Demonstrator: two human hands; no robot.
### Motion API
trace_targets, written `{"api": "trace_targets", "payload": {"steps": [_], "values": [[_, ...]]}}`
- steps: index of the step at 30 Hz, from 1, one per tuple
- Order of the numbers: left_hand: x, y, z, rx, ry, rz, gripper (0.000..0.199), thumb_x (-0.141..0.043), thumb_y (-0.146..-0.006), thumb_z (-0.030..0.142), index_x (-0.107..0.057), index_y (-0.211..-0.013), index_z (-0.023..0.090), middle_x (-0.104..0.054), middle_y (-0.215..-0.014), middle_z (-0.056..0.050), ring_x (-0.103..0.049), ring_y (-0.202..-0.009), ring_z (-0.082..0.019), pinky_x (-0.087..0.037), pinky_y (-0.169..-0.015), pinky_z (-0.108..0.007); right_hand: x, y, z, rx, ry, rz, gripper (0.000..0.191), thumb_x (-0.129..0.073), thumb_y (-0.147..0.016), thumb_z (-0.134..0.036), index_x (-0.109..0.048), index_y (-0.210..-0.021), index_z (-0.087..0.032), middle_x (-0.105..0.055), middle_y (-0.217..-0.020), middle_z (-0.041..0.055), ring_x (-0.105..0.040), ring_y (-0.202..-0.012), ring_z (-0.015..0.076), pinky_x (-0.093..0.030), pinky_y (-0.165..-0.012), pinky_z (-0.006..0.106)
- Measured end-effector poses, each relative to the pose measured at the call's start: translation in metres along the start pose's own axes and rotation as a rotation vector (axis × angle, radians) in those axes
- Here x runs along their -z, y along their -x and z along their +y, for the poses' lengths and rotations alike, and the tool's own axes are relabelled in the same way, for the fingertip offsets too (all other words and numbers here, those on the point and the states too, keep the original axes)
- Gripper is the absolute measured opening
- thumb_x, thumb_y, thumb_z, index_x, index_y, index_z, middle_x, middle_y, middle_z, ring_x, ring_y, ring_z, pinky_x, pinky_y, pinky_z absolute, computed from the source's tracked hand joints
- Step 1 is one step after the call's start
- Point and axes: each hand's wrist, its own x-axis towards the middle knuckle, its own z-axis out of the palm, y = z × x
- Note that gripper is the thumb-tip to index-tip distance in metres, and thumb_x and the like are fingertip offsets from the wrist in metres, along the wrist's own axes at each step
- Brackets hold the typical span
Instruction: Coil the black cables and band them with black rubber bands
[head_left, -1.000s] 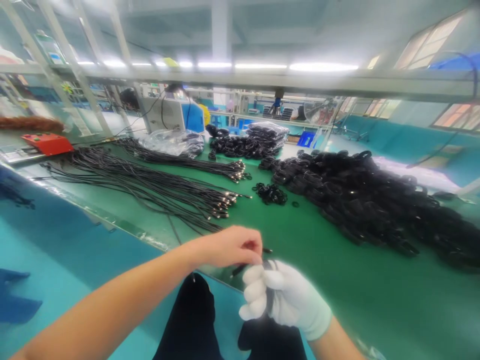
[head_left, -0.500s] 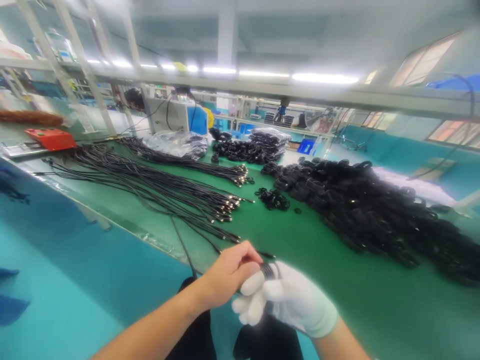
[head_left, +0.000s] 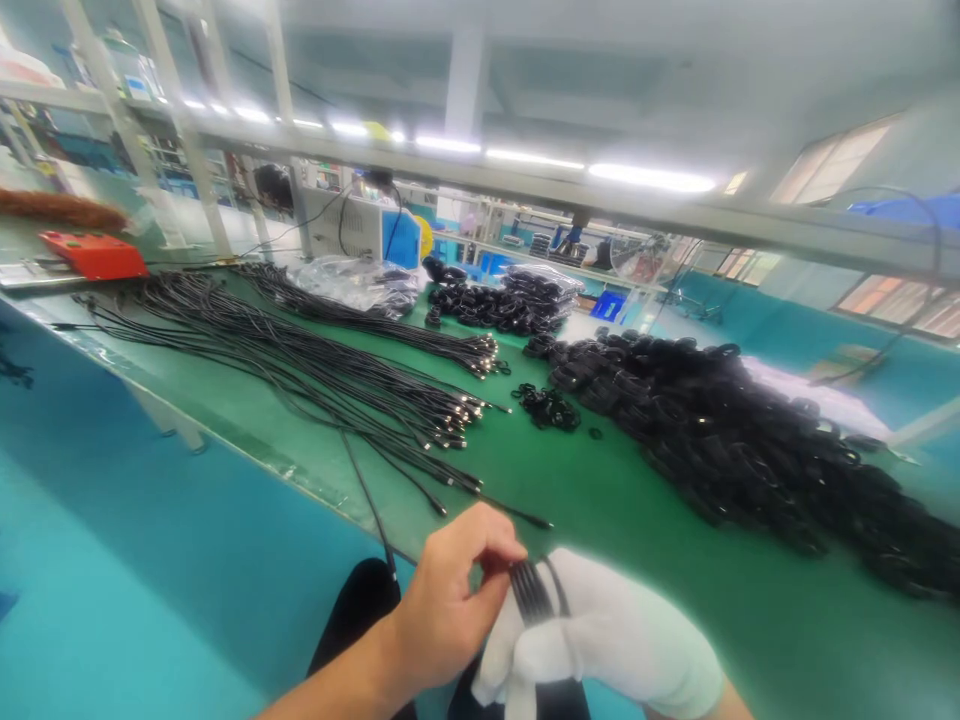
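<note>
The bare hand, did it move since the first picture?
Yes. Judged against the cable ends on the green table, the bare left hand has come back toward the person's knees, away from them.

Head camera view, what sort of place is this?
Probably a cable workshop or factory: long black cables lie bunched on a green bench, a large heap of black coils sits to the right, and the gloved right hand holds a looped cable.
</note>
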Motion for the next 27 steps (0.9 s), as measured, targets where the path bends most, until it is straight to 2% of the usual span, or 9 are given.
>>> {"api": "trace_targets", "payload": {"steps": [3,5,8,12,15,17,21,25,27], "values": [[-0.004,0.003,0.004,-0.172,-0.078,0.04,0.022,-0.047,-0.081,0.001,-0.055,-0.089,0.019,-0.055,-0.083,-0.001,-0.055,-0.076,-0.011,-0.045,-0.067,-0.021,-0.004,0.004,-0.003,-0.007,0.042,0.004,0.028,-0.063,-0.077,-0.034,-0.073,-0.084,-0.009,-0.067,-0.071,0.0074,-0.06,-0.066,0.0151,-0.048,-0.068,0.026],[-0.004,0.002,0.006,-0.22,-0.099,0.064,0.023,-0.046,-0.082,0.001,-0.055,-0.091,0.02,-0.056,-0.083,-0.002,-0.055,-0.077,-0.011,-0.046,-0.068,-0.021,-0.006,0.006,-0.002,0.014,0.031,0.026,0.031,-0.063,-0.077,-0.037,-0.073,-0.085,-0.009,-0.067,-0.072,0.0069,-0.059,-0.064,0.0139,-0.048,-0.065,0.025],[-0.002,-0.004,0.012,-0.158,-0.132,0.007,0.025,-0.045,-0.084,0.003,-0.054,-0.099,0.02,-0.057,-0.088,-0.004,-0.057,-0.078,-0.011,-0.048,-0.07,-0.021,-0.004,0.009,-0.001,0.006,0.082,0.076,0.035,-0.061,-0.078,-0.043,-0.071,-0.084,-0.01,-0.065,-0.069,0.005,-0.059,-0.064,0.0138,-0.048,-0.063,0.024],[0.004,-0.014,0.022,-0.141,-0.173,-0.193,0.03,-0.041,-0.085,0.006,-0.057,-0.108,0.017,-0.059,-0.091,-0.008,-0.059,-0.08,-0.013,-0.05,-0.07,-0.02,0.009,0.015,-0.008,-0.051,0.238,0.173,0.031,-0.066,-0.075,-0.043,-0.068,-0.088,-0.015,-0.065,-0.078,0.0028,-0.061,-0.079,0.0162,-0.048,-0.074,0.025],[0.004,-0.017,0.023,-0.267,-0.185,-0.174,0.026,-0.043,-0.084,0.007,-0.063,-0.098,0.015,-0.061,-0.082,-0.008,-0.06,-0.073,-0.012,-0.049,-0.065,-0.017,0.015,0.021,-0.014,-0.031,0.262,0.221,0.03,-0.063,-0.08,-0.041,-0.064,-0.098,-0.017,-0.064,-0.092,0.0027,-0.059,-0.092,0.0185,-0.047,-0.084,0.029],[0.003,-0.018,0.02,-0.332,-0.193,-0.139,0.024,-0.044,-0.083,0.007,-0.063,-0.096,0.015,-0.063,-0.08,-0.007,-0.06,-0.071,-0.012,-0.048,-0.064,-0.017,0.013,0.023,-0.016,-0.027,0.274,0.225,0.03,-0.059,-0.085,-0.037,-0.059,-0.106,-0.016,-0.061,-0.104,0.0049,-0.058,-0.095,0.0198,-0.048,-0.084,0.035],[0.004,-0.019,0.017,-0.297,-0.21,-0.169,0.023,-0.043,-0.083,0.008,-0.063,-0.093,0.017,-0.064,-0.08,-0.006,-0.06,-0.072,-0.012,-0.047,-0.065,-0.019,-0.005,0.023,-0.014,-0.03,0.284,0.23,0.031,-0.054,-0.089,-0.032,-0.053,-0.115,-0.015,-0.055,-0.115,0.008,-0.058,-0.096,0.0209,-0.051,-0.08,0.04],[0.01,-0.02,0.021,-0.212,-0.189,-0.232,0.025,-0.043,-0.083,0.007,-0.063,-0.094,0.018,-0.064,-0.084,-0.006,-0.06,-0.076,-0.013,-0.047,-0.068,-0.021,-0.023,0.023,-0.013,-0.036,0.288,0.328,0.033,-0.05,-0.089,-0.042,-0.06,-0.103,-0.014,-0.061,-0.1,0.0064,-0.06,-0.084,0.0192,-0.05,-0.074,0.035],[0.013,-0.022,0.023,-0.168,-0.174,-0.233,0.025,-0.043,-0.083,0.007,-0.063,-0.093,0.018,-0.064,-0.086,-0.006,-0.059,-0.079,-0.014,-0.047,-0.071,-0.022,-0.025,0.027,-0.016,-0.049,0.306,0.456,0.043,-0.045,-0.088,-0.052,-0.064,-0.092,-0.014,-0.063,-0.084,0.0061,-0.057,-0.073,0.0179,-0.048,-0.065,0.031]]}}
